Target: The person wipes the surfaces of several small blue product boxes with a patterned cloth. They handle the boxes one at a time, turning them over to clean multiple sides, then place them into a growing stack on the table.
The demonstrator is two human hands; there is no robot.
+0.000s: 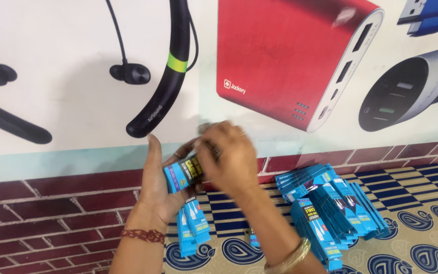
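Note:
My left hand (154, 187) is raised, palm up, with a stack of small blue packets (182, 174) resting against it. My right hand (228, 158) closes over the top and right end of that same stack, fingers blurred with motion. A red thread band circles my left wrist and a gold bangle my right. Below my hands a few more blue packets (192, 226) lie on the mat.
A big spread pile of the same blue packets (330, 208) lies on the patterned mat (422, 223) to the right. A wall poster (280, 66) showing earphones, a red power bank and chargers stands behind, above a brick-patterned strip (51, 213).

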